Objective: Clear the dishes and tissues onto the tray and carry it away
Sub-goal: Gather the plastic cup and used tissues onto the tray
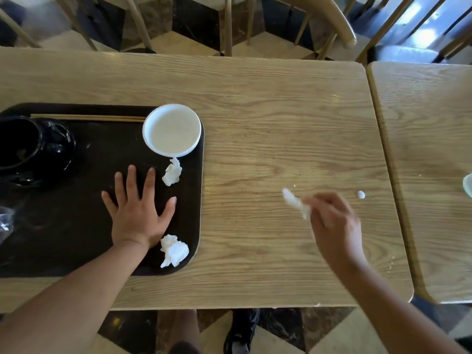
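Head view: left hand [139, 213] spread flat on the dark tray [76, 238]; right hand [332, 226], at 3 o'clock, pinches a tissue [296, 202] above the surface [268, 123].

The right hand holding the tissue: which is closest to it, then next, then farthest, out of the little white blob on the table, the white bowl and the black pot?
From the right hand:
1. The little white blob, on the bare table just beyond it.
2. The white bowl, on the tray's far right corner.
3. The black pot, at the tray's left end.
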Tool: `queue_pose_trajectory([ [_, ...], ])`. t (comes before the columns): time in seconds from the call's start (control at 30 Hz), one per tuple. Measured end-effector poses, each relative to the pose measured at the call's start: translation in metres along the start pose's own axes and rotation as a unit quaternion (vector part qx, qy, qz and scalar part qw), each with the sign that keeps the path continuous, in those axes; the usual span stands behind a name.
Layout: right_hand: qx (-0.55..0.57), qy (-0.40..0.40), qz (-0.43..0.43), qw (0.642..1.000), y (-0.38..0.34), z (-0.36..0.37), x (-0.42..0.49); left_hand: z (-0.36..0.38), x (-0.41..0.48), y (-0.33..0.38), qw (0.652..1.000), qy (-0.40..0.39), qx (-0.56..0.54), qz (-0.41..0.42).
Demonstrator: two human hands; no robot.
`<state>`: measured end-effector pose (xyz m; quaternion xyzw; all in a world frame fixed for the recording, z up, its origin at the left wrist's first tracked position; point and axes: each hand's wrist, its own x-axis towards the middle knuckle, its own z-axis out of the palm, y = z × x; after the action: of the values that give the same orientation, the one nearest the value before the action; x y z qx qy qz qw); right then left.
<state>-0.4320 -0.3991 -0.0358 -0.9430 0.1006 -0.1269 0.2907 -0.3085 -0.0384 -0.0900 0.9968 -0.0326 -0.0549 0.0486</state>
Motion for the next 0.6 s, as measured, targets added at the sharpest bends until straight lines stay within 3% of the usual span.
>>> queue_pose_trajectory([
  [0.13, -0.05, 0.047, 0.028, 0.997, 0.018, 0.02, 0.078, 0.002, 0.001, -0.002, 1.0, 0.004, -0.007, -0.001],
  [0.3, -0.073, 0.049, 0.004, 0.996, 0.019, 0.04, 0.063, 0.005, 0.001, -0.003, 1.0, 0.008, -0.005, 0.001],
  [0.47, -0.019, -0.075, -0.103, 0.992, 0.001, 0.031, -0.045, 0.002, 0.001, 0.0, 1.0, 0.002, -0.011, -0.007],
  [0.6, 0.03, -0.157, -0.134, 0.978, -0.01, 0.014, -0.138, 0.0, 0.0, 0.001, 1.0, 0.004, -0.02, -0.011],
])
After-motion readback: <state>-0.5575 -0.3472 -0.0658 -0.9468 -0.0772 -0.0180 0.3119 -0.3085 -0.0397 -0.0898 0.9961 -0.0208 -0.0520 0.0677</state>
